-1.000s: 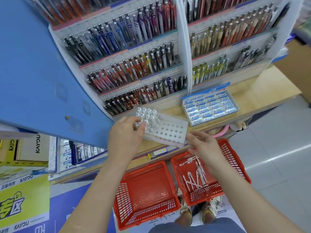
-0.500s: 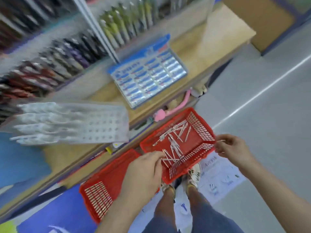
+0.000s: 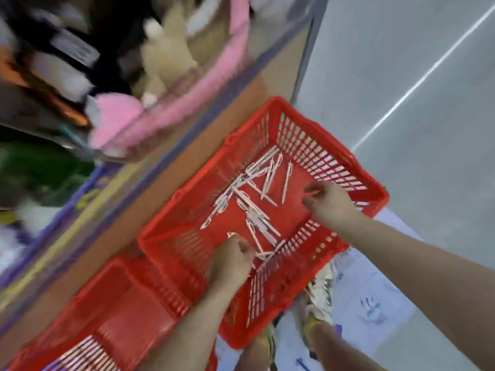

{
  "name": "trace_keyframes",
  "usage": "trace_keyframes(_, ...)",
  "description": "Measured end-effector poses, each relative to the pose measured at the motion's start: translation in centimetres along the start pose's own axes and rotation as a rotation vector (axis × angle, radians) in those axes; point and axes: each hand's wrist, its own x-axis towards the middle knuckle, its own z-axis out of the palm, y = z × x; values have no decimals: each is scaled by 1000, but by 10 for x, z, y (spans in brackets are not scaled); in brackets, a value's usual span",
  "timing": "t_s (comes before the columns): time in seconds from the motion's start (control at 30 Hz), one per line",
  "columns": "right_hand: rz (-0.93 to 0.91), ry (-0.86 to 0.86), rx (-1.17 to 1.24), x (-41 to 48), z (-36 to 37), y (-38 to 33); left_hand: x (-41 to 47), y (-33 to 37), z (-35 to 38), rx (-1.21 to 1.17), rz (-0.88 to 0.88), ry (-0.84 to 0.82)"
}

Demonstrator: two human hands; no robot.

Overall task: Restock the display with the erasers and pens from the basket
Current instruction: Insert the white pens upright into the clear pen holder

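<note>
Between left hand (image 3: 231,259), right hand (image 3: 330,206), loose pens (image 3: 251,207)

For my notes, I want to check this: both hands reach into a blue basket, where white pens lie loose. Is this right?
Not quite: the basket is red, not blue, as the head view shows. The rest holds: the left hand and the right hand both reach into it, and white pens lie loose on its bottom.
</note>
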Motion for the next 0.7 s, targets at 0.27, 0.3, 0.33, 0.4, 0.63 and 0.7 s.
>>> trace_keyframes(0.27,107,10,-180,138,108,54,130,-17,103,-68,-98,94)
trace_keyframes(0.3,115,19,-212,150,119,57,139,-18,108,-87,-130,124)
trace_keyframes(0.33,119,39,-244,160,129,58,149,-19,112,-103,-160,143)
trace_keyframes(0.4,126,112,-283,177,145,58,164,-17,119,-137,-190,173)
trace_keyframes(0.63,-20,385,-480,185,171,63,191,-8,125,-150,-132,181)
trace_keyframes(0.7,1,398,-466,184,157,77,190,-9,123,-114,-94,181)
